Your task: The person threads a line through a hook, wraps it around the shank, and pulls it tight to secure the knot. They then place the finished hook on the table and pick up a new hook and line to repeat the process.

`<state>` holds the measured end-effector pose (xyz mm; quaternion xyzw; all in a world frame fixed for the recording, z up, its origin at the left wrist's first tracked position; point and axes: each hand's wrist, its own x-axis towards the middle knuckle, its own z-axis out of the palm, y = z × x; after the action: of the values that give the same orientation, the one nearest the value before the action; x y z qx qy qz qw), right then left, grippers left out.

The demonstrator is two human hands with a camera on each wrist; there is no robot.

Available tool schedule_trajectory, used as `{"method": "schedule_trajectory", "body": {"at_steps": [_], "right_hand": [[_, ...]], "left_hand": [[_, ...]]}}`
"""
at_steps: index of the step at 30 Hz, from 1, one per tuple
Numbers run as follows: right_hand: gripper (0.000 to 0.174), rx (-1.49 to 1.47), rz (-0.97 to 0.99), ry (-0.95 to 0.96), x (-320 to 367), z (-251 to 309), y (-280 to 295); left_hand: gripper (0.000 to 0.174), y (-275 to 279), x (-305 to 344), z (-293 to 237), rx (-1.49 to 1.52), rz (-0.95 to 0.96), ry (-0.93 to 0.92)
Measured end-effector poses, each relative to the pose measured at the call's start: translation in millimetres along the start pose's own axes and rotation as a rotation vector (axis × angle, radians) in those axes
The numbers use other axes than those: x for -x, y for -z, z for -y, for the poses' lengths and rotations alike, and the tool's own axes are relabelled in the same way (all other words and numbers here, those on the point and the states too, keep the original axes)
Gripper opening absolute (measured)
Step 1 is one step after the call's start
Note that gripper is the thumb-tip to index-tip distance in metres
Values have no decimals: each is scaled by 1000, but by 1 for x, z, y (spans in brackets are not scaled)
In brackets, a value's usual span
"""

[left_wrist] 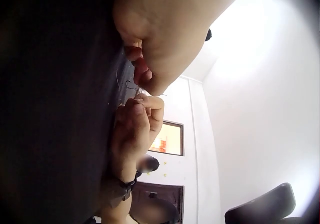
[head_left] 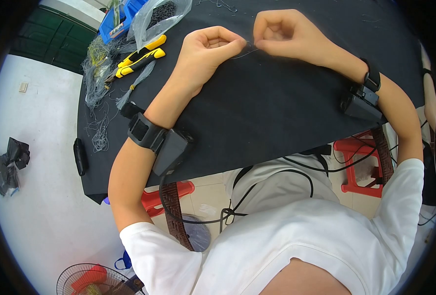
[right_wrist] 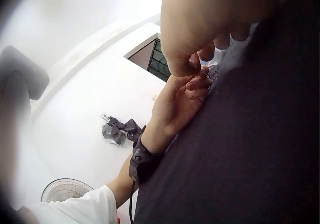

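Over the black cloth, the left hand (head_left: 209, 49) pinches something tiny between thumb and index finger. Close beside it, the right hand (head_left: 289, 35) has thumb and index fingertip together on a thin grey thread (head_left: 245, 54), which curves through the small gap between the hands. In the left wrist view the left hand (left_wrist: 160, 34) is above the right hand (left_wrist: 134, 129), with a loop of thread by the fingertips. The right wrist view shows the right hand (right_wrist: 200, 29) nearly touching the left hand (right_wrist: 180, 101); what the fingertips hold is mostly hidden.
On the cloth-covered table (head_left: 257, 118), yellow-black cutters (head_left: 140, 61), bundles of grey thread (head_left: 97, 73), a blue bin (head_left: 113, 24) and a clear bag of dark pieces (head_left: 161, 14) lie at the left. A black object (head_left: 80, 156) sits at the left edge.
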<state>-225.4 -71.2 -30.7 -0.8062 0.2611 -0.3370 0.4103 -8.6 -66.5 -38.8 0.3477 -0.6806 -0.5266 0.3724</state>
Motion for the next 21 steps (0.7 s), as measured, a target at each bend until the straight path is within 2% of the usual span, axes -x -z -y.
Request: {"method": "schedule_trajectory", "body": {"at_steps": [2, 5, 11, 17, 21], "right_hand": [[5, -37, -24, 23, -2, -2, 3], [6, -135, -92, -106, 1, 12, 3], [6, -82, -113, -105, -1, 2, 6], [7, 63, 14, -142, -1, -1, 6], [6, 40, 82, -26, -1, -6, 5]], "left_hand": [[14, -1, 0, -1, -6, 24, -6], [14, -1, 0, -4, -46, 37, -12], [14, -1, 1, -4, -56, 36, -16], [12, -4, 1, -6, 19, -98, -16], [16, 0, 1, -2, 2, -47, 4]]}}
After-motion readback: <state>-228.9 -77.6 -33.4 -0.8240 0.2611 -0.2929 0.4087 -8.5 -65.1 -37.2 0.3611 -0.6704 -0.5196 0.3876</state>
